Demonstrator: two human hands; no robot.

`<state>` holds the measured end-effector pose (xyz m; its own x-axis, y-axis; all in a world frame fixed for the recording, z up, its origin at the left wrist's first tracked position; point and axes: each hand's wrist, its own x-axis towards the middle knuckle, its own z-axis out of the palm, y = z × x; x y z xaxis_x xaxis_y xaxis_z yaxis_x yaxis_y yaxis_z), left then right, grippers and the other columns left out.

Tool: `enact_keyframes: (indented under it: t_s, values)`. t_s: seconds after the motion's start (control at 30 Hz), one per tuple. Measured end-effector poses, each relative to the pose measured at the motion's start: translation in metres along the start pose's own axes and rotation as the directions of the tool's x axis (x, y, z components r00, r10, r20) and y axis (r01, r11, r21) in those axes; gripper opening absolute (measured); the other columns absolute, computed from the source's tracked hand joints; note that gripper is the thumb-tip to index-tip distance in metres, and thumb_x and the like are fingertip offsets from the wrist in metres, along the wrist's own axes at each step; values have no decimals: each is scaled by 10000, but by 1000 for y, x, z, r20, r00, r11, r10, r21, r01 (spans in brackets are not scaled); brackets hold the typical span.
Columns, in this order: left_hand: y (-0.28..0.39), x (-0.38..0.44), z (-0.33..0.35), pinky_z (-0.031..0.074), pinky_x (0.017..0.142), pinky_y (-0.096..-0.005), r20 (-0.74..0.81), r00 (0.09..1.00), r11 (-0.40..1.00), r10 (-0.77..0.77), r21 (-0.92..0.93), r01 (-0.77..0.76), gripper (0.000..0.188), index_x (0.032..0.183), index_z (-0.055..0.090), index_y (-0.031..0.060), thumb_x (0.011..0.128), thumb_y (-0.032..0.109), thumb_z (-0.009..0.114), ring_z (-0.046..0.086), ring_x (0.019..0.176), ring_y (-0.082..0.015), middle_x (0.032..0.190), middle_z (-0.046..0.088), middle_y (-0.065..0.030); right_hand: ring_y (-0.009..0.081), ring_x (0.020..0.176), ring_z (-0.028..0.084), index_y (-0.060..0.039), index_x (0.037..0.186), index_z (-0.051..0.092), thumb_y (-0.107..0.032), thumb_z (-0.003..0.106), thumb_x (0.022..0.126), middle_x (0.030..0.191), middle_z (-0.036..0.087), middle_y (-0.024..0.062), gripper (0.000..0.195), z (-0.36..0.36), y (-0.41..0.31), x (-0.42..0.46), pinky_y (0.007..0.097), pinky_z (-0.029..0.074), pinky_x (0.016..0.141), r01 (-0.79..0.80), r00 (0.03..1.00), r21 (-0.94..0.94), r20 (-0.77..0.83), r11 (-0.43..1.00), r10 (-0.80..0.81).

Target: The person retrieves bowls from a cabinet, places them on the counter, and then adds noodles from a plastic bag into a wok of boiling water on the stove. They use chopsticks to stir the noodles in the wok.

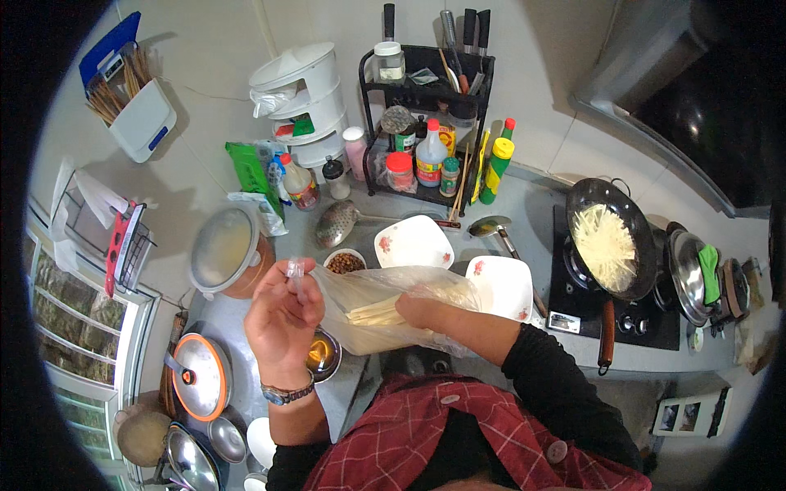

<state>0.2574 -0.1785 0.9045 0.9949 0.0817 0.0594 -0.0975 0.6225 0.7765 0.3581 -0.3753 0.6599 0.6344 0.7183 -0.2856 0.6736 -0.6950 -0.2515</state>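
Note:
My left hand [285, 319] is raised with its palm towards me and pinches a gathered edge of a clear plastic bag [350, 288]. The bag stretches to the right from it, above the counter's front edge. Pale yellow strips, like noodles [374, 313], lie inside the bag. My right hand [417, 311] reaches into the bag from the right and is at the strips; its fingers are hidden, so I cannot see its grip. Similar pale strips [605, 245] lie spread in a black wok [642, 270] on the gas hob.
Two white square bowls [414, 242] stand behind the bag, beside a small bowl of brown beans or nuts [345, 262]. A skimmer [338, 226] and a ladle [489, 226] lie behind. The wok's wooden handle [606, 337] juts past the front edge. A black rack [365, 110] holds condiments.

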Motion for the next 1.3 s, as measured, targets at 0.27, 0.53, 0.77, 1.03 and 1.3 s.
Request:
enact_keyframes:
  t_s: [0.27,0.53,0.77,1.03,1.3]
  values:
    - [3,-1,-1,334,478,-230,-48,999,1000,18,-6,-18,432,1085,534,-68,804,260,551,460,532,-143,734,580,-104,380,825,625,-16,884,671,-154,611,718,857,636,227,224,-35,22,-13,478,483,760,48,985,-106,-162,993,-65]
    - [-3,4,-2,326,469,-229,-7,1000,1000,20,24,-20,443,1081,530,-74,811,277,529,455,515,-141,731,587,-102,392,891,602,8,1066,579,-201,522,851,944,620,236,305,-71,34,-50,472,470,804,70,983,127,-175,990,-47]
    - [-4,7,0,327,473,-230,23,1000,999,19,28,-20,444,1078,533,-80,798,264,531,452,508,-134,725,585,-104,378,898,610,-23,998,626,-226,569,830,944,633,210,269,-73,32,-57,479,478,793,0,988,160,-155,987,25]
    - [-2,1,-1,340,482,-230,27,999,1000,26,-1,-26,413,1079,531,-85,801,220,511,461,515,-136,736,591,-115,359,906,617,-60,1033,648,-273,590,834,968,644,186,297,-92,15,-63,456,483,791,-154,985,172,-47,973,164]
    - [-3,-1,2,334,479,-226,-3,999,999,32,32,-32,406,1082,533,-76,817,230,513,455,517,-127,731,587,-104,359,909,616,-102,1131,605,-204,565,854,977,640,184,297,-82,16,-74,455,484,805,15,990,197,-141,980,14]
